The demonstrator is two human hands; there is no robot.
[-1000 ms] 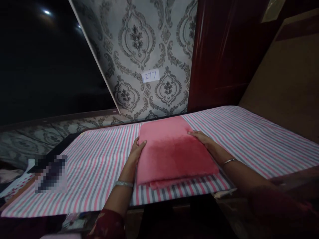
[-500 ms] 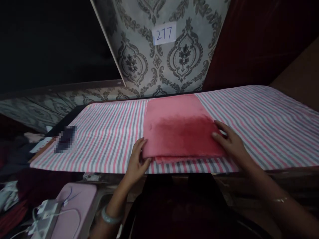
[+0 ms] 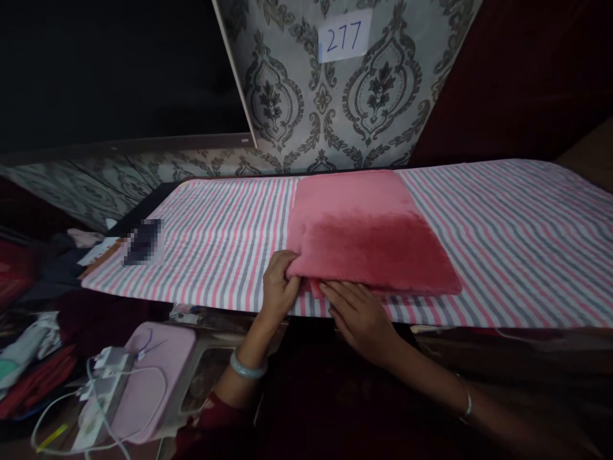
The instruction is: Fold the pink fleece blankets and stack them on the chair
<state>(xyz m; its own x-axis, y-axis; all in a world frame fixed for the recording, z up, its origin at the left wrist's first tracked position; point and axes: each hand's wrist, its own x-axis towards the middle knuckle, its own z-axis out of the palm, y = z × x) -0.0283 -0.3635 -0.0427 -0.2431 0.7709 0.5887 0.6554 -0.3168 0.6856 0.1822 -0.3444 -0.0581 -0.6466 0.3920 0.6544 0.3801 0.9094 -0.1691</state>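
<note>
A folded pink plush cloth [image 3: 376, 246] lies flat in the middle of the striped cover [image 3: 225, 243], its nap darker across the front half. At the cloth's front left corner, my left hand [image 3: 278, 284] is closed, with the thumb below and the fingers over the edge. My right hand [image 3: 363, 322] is beside it at the front edge. Its fingers are stretched out and touch the lower layer that peeks out under the top fold. Part of that lower layer is hidden by the top layer and the right fingers.
A blurred-out dark object [image 3: 142, 243] lies at the cover's left end. Below it on the left are a pink stool [image 3: 143, 409], a power strip [image 3: 103, 396] with white cables, and heaped clothes. Behind stand a large dark screen [image 3: 115, 70] and a patterned wall with a numbered paper [image 3: 345, 35].
My right hand has left the cloth's right edge and moved left to the front edge near my left hand. My left hand now grips the front left corner. The view has shifted somewhat.
</note>
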